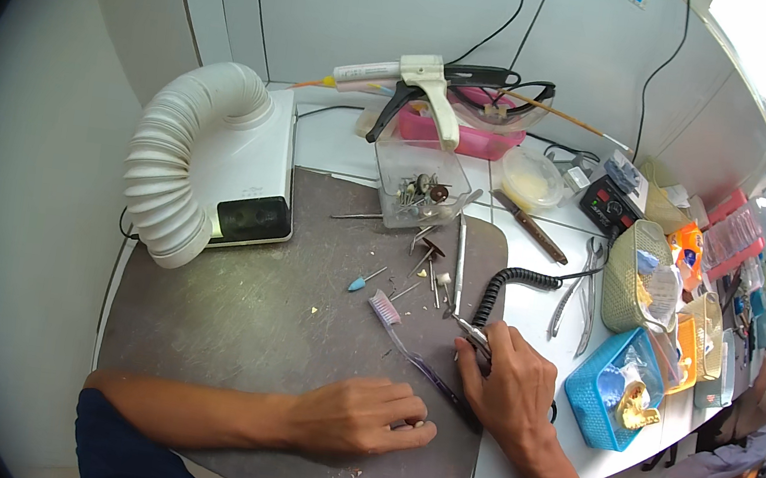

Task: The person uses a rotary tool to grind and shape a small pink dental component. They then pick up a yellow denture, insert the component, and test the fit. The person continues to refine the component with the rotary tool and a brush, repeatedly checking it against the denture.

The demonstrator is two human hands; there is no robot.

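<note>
My right hand point(515, 382) is wrapped round a slim metal rotary handpiece point(477, 336), whose black coiled cord point(492, 292) rises just beyond it. Over the dark grey mat point(225, 334), my left hand point(364, 417) is closed with its fingers curled. A small pale spot shows at its fingertips, too little to name. A purple toothbrush point(411, 354) lies between the hands, its handle end close to my right hand. Ahead of it are a blue-tipped bur point(360, 283), several loose burs, a brown disc bit point(433, 247) and a thin metal instrument point(460, 264).
A ribbed white hose point(161, 161) arches from a white box point(264, 151) at left. Behind the mat stand a clear tub of bits point(396, 178), a white dispensing gun point(431, 91) and a knife point(530, 226). Pliers point(574, 298) and a blue basket point(591, 387) lie right; people are beyond.
</note>
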